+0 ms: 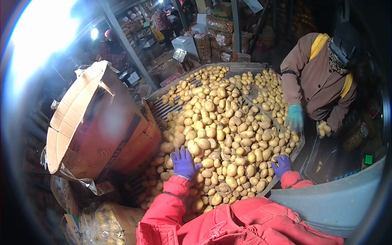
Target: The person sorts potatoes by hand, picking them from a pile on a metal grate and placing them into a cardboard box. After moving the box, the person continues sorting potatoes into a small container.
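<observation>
A broad heap of potatoes [228,134] covers the slatted sorting table in front of me. My left hand [183,163], in a purple glove, rests on the near left part of the heap with its fingers spread, holding nothing. Potatoes lie right at its fingertips. Over the table's right front edge reaches my right hand [281,165], also purple-gloved. Its fingers are apart and bent slightly, touching or just above the potatoes there, with none visibly gripped.
A large torn cardboard box [106,126] leans at the left of the table. Below it stands a box with a plastic-wrapped load [104,222]. At the right, a co-worker [320,81] holds potatoes in one hand. A blue-grey tub [335,200] sits by my right arm.
</observation>
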{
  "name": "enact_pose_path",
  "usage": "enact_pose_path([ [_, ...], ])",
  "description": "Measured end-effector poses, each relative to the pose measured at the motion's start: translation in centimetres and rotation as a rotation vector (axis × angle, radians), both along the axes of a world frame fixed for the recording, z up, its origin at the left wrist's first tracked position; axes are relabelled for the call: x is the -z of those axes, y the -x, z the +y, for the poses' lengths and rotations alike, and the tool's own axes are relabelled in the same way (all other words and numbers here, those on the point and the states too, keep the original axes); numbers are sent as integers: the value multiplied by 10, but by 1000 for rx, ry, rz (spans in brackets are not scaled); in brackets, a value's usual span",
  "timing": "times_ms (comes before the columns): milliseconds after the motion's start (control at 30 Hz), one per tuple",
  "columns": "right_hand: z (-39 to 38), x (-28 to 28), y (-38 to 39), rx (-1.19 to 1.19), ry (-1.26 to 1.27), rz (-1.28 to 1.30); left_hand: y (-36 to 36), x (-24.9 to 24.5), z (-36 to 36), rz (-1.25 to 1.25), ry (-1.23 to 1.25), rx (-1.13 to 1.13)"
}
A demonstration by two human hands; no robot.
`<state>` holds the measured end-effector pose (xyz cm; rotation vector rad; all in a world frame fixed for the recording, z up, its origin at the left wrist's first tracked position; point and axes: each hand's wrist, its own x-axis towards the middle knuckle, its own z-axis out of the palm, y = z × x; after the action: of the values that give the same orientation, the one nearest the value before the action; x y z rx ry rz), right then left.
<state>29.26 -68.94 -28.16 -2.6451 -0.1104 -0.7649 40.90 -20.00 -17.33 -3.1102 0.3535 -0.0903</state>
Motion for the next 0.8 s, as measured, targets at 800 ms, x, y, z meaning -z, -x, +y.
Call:
enact_pose_path([
  [800, -12, 23, 2, -10, 33, -14, 3, -6, -2, -15, -18, 0],
])
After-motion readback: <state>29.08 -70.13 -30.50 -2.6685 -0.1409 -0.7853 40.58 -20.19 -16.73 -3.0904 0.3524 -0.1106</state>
